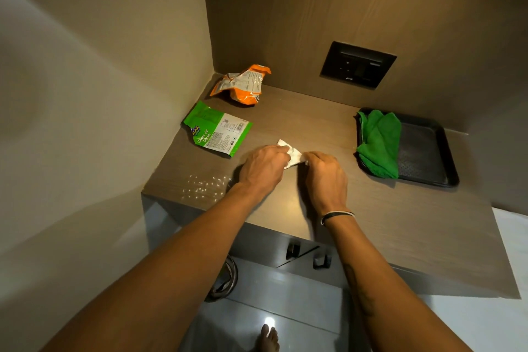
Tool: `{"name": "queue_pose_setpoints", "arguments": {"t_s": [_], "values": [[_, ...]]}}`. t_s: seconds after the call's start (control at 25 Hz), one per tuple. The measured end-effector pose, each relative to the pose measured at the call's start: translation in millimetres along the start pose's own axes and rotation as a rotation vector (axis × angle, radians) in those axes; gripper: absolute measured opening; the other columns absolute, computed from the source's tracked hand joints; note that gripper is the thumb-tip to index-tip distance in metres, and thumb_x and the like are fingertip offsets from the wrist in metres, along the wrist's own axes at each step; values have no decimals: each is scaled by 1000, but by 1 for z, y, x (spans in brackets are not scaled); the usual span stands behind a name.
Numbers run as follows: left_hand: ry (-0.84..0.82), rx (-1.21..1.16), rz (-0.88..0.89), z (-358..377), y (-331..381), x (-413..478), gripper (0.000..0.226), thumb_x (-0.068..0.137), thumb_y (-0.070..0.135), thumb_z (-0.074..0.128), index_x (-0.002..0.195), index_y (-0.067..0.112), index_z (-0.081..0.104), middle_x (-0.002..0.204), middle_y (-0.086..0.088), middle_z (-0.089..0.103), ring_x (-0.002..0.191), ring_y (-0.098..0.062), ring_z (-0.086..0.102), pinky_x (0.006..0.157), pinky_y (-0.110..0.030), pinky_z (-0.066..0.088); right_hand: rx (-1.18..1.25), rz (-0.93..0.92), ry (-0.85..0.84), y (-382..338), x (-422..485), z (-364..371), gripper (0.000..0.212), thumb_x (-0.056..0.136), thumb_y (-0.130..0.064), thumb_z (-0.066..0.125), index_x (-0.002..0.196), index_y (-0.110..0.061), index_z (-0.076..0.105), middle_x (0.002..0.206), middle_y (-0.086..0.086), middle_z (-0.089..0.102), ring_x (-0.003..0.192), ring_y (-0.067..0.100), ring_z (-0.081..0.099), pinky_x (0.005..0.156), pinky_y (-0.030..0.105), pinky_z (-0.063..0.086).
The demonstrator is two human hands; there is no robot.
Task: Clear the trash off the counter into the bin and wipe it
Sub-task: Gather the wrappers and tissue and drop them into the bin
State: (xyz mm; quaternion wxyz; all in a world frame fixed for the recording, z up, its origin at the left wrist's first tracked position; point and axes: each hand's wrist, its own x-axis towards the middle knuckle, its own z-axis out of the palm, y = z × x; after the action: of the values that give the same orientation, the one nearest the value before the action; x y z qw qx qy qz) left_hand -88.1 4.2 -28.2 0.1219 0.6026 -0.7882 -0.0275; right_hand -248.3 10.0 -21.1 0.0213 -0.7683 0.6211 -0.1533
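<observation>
White crumpled paper (292, 154) gripped by both hands.

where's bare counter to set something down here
Free: the back stretch between the orange wrapper and the black tray, under the wall switch panel; also the front right counter, below the tray. Crowded: the left side, with the green packet, the scattered crumbs, and both hands on the white paper.

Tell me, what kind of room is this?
Probably a hotel or guest room nook: a small wood counter in a corner, a wall switch panel, and a black tray holding a green cloth.
</observation>
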Motion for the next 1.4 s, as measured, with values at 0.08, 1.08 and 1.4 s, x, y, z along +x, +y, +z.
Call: {"name": "queue_pose_setpoints", "arguments": {"t_s": [0.08,1.08,1.4], "values": [[44,-13,-31,-2,2,-4,15,95,2,67,96,14,76,97,-8,77,89,-29,74,75,-42,62,34,25,32,-2,0,0,21,95,-4,61,109,-13,75,105,9,76,96,34,69,64,35,50],[-196,-400,-781,321,-111,-394,35,106,13,60,139,3,66,141,-16,69,131,-30,66,115,-39,51,239,-137,-607,-112,-266,373,29,105,-22,60,132,-16,68,125,8,73,111,23,71,97,30,56],[-388,-338,-752,435,-131,-411,63,103,4,57,163,15,37,173,-11,30,158,-34,32,127,-47,36,282,-92,-664,-66,-272,469,39,103,-2,54,141,-9,59,125,15,73,111,31,73,102,42,59]]}}
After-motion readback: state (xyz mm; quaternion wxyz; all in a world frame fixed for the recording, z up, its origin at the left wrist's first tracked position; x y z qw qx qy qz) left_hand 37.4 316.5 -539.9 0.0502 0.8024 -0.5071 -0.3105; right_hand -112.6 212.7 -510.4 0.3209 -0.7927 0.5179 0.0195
